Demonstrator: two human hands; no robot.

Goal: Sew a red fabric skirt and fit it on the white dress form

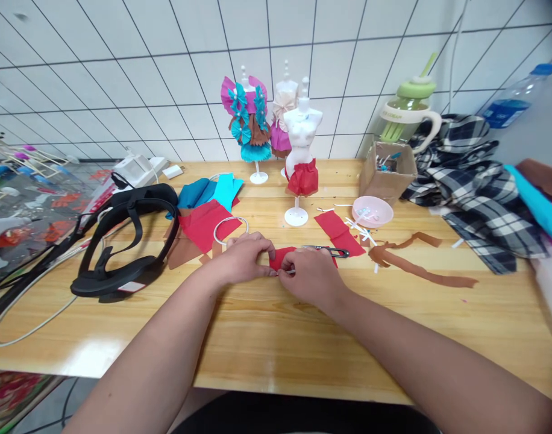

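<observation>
A small red paper piece (282, 255) lies on the wooden table between my hands. My left hand (251, 256) pinches its lower left edge with thumb and forefinger. On its right, my right hand (310, 274) has its fingers pressed together at the paper's lower edge, with a small pale sliver at the fingertips. A black cutter (334, 251) lies just beyond my right hand, partly hidden by it. Behind stands a white mannequin (303, 129) with a red paper skirt (303, 178). Another red paper piece (341, 232) rests to the right.
Left are a black headset (122, 241), red sheet (208, 223), blue paper (226, 190) and white ring (231, 229). Dressed mannequins (249, 120) stand behind. Right are a pink bowl (373, 211), cardboard box (387, 172), brown strips (420, 268), cup (405, 117) and checked cloth (461, 163).
</observation>
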